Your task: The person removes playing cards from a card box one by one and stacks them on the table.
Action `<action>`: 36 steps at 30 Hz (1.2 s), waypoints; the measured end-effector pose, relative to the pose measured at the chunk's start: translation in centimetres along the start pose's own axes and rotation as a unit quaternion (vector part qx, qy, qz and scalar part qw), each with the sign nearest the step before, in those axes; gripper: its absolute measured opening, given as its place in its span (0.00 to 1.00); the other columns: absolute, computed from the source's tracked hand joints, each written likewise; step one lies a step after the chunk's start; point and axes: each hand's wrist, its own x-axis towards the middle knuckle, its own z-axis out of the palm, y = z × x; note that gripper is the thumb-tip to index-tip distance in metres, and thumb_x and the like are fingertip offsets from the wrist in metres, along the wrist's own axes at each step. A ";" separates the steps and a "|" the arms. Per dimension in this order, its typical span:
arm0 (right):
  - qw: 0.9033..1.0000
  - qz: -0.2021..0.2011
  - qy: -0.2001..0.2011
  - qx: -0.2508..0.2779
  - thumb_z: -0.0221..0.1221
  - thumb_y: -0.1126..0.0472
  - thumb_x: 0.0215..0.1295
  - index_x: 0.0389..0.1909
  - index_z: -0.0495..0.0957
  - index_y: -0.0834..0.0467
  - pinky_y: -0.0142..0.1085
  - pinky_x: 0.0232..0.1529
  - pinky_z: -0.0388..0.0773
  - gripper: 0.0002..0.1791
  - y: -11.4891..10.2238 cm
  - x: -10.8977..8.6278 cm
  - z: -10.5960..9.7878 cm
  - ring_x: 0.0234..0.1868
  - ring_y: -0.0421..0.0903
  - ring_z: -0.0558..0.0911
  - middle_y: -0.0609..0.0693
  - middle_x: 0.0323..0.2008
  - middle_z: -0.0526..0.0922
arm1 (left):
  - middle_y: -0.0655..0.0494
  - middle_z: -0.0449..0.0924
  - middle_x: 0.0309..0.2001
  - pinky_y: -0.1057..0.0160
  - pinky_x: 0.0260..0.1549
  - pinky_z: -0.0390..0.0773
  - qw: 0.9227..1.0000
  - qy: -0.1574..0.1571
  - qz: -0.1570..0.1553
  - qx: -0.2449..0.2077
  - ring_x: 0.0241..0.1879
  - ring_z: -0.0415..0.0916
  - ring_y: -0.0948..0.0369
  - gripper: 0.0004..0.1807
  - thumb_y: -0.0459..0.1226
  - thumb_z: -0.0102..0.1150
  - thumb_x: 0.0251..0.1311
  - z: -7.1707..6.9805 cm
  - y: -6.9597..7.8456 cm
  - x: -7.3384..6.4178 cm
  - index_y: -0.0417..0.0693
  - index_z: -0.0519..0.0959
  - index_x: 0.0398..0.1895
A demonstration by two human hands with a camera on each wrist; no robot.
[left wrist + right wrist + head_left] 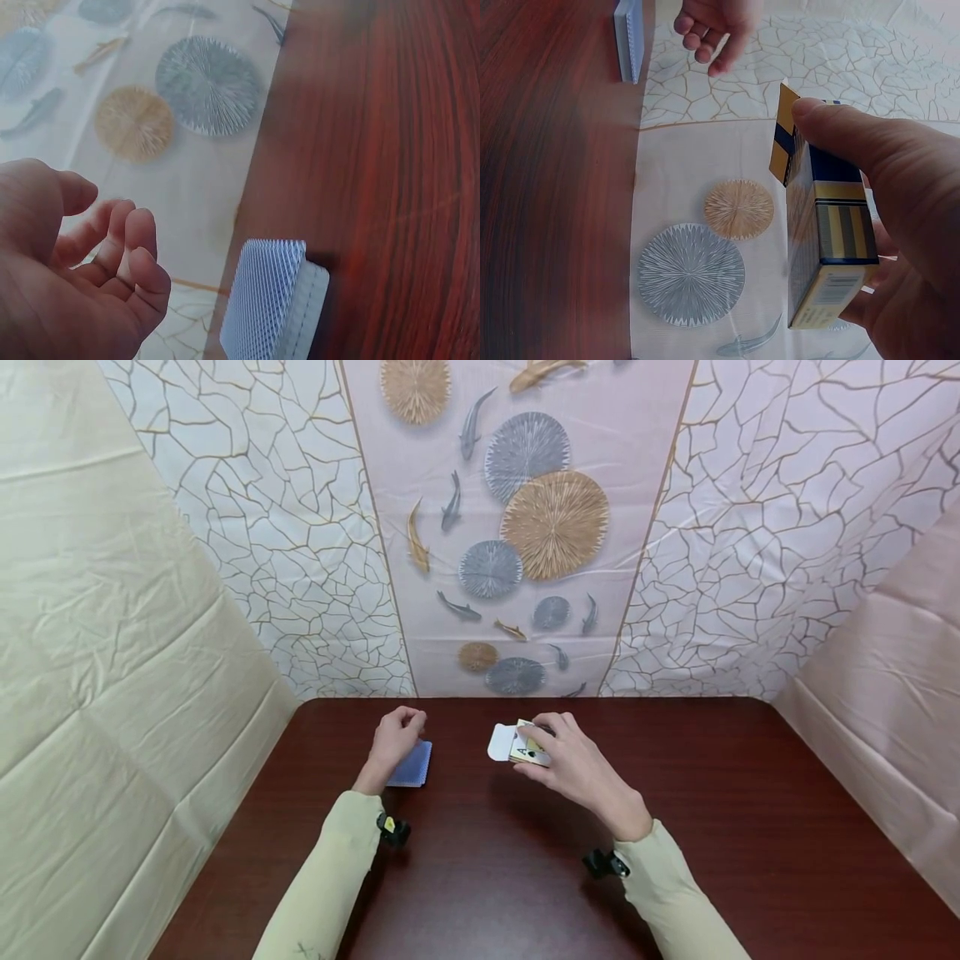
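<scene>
The left hand [393,737], fingers loosely curled round nothing, hangs near a blue card deck [411,767] on the table [480,868], while the right hand [573,756] extends forward, thumb and fingers gripping a card box [840,232] above the table, its flap [502,743] unfolded, its face reading "A" beside a spade

the tabletop [480,893] at the bottom of the head view looks like smooth, glossy wood; the backdrop [480,514] at top centre, creased matt cloth; the card box [840,225], smooth printed cardboard; the card stack [262,300], paper.
</scene>
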 end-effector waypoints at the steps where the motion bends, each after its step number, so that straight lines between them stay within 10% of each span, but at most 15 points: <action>1: 1.000 -0.001 0.001 0.000 0.74 0.49 0.49 0.51 0.82 0.54 0.42 0.38 0.78 0.27 0.0 0.0 0.0 0.45 0.52 0.73 0.55 0.48 0.78 | 0.46 0.82 0.40 0.62 0.35 0.78 1.000 -0.002 0.001 -0.007 0.37 0.83 0.52 0.16 0.47 0.52 0.70 0.1 0.1 -0.1 0.45 0.78 0.48; 12: 1.000 -0.002 0.000 0.000 0.74 0.49 0.51 0.51 0.82 0.54 0.42 0.39 0.78 0.26 0.1 0.0 0.0 0.45 0.52 0.74 0.56 0.48 0.79 | 0.47 0.82 0.31 0.60 0.34 0.82 0.996 0.016 0.037 -0.074 0.25 0.81 0.61 0.14 0.44 0.54 0.69 0.7 2.2 -1.0 0.42 0.78 0.46; 21: 1.000 0.005 -0.010 0.004 0.73 0.49 0.51 0.51 0.82 0.54 0.42 0.40 0.78 0.26 0.0 0.0 0.1 0.45 0.52 0.74 0.55 0.48 0.79 | 0.44 0.82 0.33 0.60 0.32 0.81 0.992 -0.005 0.042 -0.119 0.33 0.83 0.44 0.13 0.43 0.53 0.70 1.6 3.9 -2.0 0.42 0.77 0.46; 36: 1.000 0.014 -0.028 0.004 0.73 0.48 0.53 0.52 0.81 0.53 0.41 0.40 0.78 0.26 -0.2 0.1 0.3 0.46 0.52 0.73 0.56 0.50 0.78 | 0.49 0.80 0.30 0.66 0.23 0.72 0.982 -0.042 0.047 -0.179 0.23 0.78 0.63 0.11 0.41 0.54 0.70 3.0 6.6 -4.2 0.43 0.76 0.47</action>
